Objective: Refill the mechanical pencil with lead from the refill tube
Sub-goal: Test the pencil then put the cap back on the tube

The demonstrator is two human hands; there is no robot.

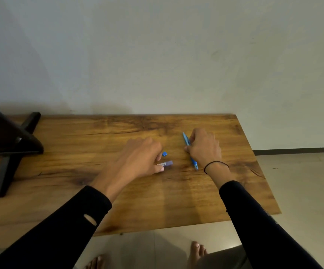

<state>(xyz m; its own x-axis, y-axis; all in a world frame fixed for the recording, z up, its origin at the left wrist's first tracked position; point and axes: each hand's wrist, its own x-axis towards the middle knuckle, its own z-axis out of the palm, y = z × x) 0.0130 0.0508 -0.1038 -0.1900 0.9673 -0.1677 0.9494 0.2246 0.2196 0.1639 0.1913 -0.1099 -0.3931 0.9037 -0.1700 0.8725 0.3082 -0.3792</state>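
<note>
While the right hand [203, 147] closes its fingers on the blue mechanical pencil [189, 151] lying on the table [118, 200], the left hand [139, 158], left of the pencil, pinches the purple refill tube [167, 163]; the small blue cap [164, 153] lies between. Better to lift both slowly, tube level.

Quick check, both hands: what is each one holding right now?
Left hand: fingers closing on the refill tube; firm grip cannot be told.
Right hand: closed on the mechanical pencil.
</note>
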